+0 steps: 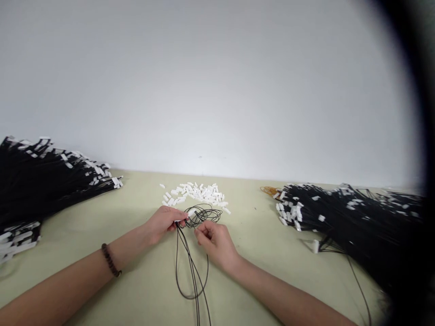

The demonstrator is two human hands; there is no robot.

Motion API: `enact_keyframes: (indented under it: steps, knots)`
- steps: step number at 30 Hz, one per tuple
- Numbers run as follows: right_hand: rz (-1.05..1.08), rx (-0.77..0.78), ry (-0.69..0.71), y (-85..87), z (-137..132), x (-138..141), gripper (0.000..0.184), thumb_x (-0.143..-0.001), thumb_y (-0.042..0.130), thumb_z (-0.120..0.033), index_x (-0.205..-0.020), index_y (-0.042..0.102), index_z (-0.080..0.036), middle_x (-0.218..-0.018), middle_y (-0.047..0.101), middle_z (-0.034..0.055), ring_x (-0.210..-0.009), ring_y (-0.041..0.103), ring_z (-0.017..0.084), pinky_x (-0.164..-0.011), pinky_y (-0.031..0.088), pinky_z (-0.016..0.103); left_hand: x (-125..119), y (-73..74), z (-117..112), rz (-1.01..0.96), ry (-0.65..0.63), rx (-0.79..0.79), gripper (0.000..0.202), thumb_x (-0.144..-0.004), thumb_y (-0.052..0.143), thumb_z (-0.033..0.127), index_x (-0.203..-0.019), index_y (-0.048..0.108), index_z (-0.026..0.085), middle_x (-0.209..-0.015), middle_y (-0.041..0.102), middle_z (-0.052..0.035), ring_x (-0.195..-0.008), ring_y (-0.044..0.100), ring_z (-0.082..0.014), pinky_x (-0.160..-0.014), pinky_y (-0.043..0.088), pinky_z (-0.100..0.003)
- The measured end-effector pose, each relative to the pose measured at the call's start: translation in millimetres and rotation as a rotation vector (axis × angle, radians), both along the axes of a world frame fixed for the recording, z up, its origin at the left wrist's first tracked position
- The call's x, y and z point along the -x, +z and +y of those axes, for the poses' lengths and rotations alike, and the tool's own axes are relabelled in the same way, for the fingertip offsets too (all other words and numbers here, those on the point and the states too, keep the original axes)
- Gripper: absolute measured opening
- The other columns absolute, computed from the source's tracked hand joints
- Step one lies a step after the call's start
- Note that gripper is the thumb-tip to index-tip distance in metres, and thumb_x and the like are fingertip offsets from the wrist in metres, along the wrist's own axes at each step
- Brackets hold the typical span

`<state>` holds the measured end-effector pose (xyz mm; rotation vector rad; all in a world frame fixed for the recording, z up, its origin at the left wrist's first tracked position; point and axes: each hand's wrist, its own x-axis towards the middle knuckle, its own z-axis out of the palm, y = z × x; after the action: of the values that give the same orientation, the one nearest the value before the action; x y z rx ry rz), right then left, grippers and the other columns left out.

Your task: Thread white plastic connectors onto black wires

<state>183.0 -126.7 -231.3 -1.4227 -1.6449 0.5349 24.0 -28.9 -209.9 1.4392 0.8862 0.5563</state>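
My left hand (169, 220) pinches a white connector (192, 213), with several thin black wires (190, 262) hanging from it toward the front of the table. Close by on the right, my right hand (215, 239) has thumb and forefinger pressed together on a black wire; its exact end is hard to see. Loops of coiled black wire (212, 215) lie just beyond both hands. A heap of small white connectors (200, 194) is spread behind the coil.
To the left lies a large bundle of black cables (44, 176) with white ends. Another pile of black cables (340, 222) covers the right side, beside an orange wire coil (269, 190). A pale wall (217, 90) rises behind the green table (142, 280).
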Motion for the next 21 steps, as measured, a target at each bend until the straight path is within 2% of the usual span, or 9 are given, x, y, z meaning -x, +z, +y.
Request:
enact_keyframes:
  steps: [13, 21]
  knots:
    - [-0.038, -0.015, 0.008, -0.2, 1.3, -0.1, 0.018, -0.08, 0.043, -0.025, -0.068, 0.052, -0.014, -0.059, 0.052, 0.0002, -0.053, 0.044, 0.008, -0.048, 0.031, 0.018, -0.4, 3.0, -1.3, -0.02, -0.007, -0.002, 0.034, -0.062, 0.062, 0.044, -0.071, 0.063, 0.011, -0.065, 0.054, -0.004, -0.054, 0.039, -0.0085, -0.049, 0.023, -0.021]
    - [-0.083, -0.039, 0.014, 3.3, -0.1, 0.0, 0.019, -0.081, 0.04, -0.022, -0.068, 0.052, -0.014, -0.06, 0.053, 0.0001, -0.054, 0.044, 0.009, -0.05, 0.03, 0.018, 0.0, 4.3, -3.7, -0.012, -0.025, -0.025, 0.035, -0.063, 0.061, 0.045, -0.072, 0.064, 0.012, -0.067, 0.054, -0.0042, -0.059, 0.04, -0.0096, -0.05, 0.023, -0.021]
